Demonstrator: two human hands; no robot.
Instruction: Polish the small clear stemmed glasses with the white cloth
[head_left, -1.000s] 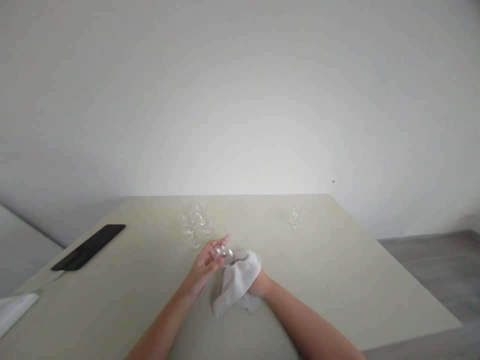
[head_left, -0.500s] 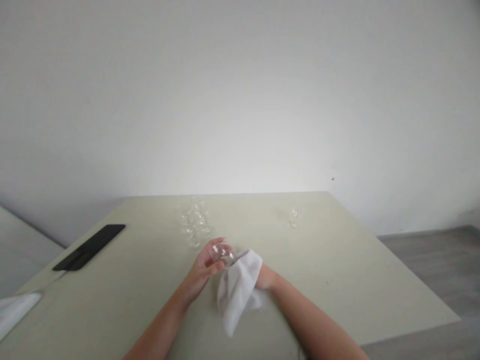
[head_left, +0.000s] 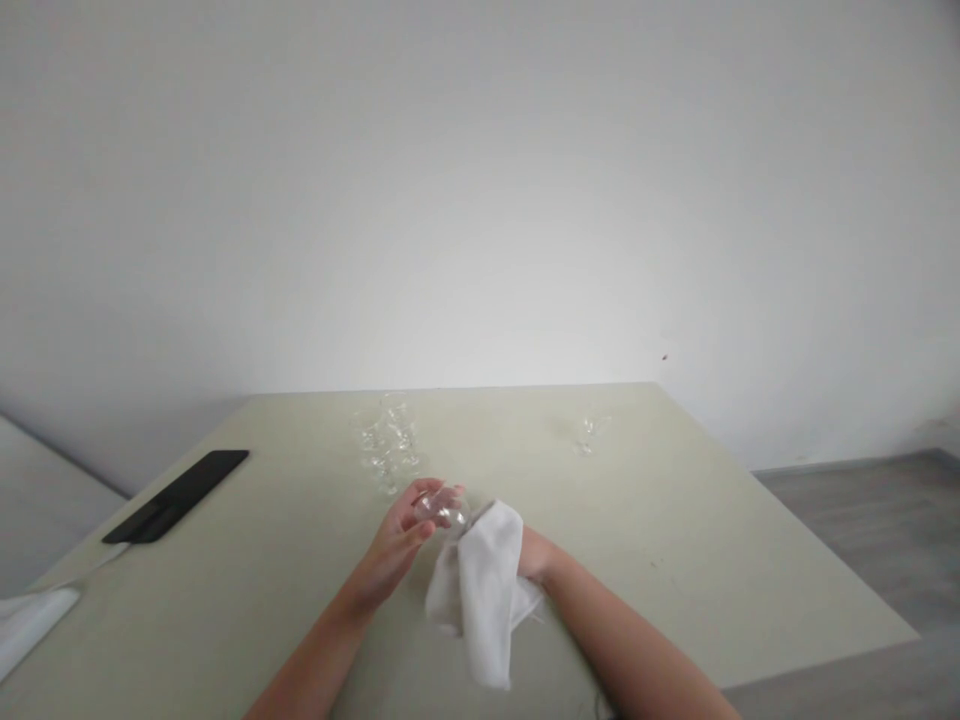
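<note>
A cloth (head_left: 486,590), seemingly soft, was gripped by the right hand (head_left: 531,555), its fingers hidden beneath. Between the left hand's (head_left: 401,535) fingers a glass (head_left: 448,512) was held by its bowl; probably light, fragile and slick, it was best cradled there.

from where i stand in the room, i can't read any text, label, brand, number or sign.
</note>
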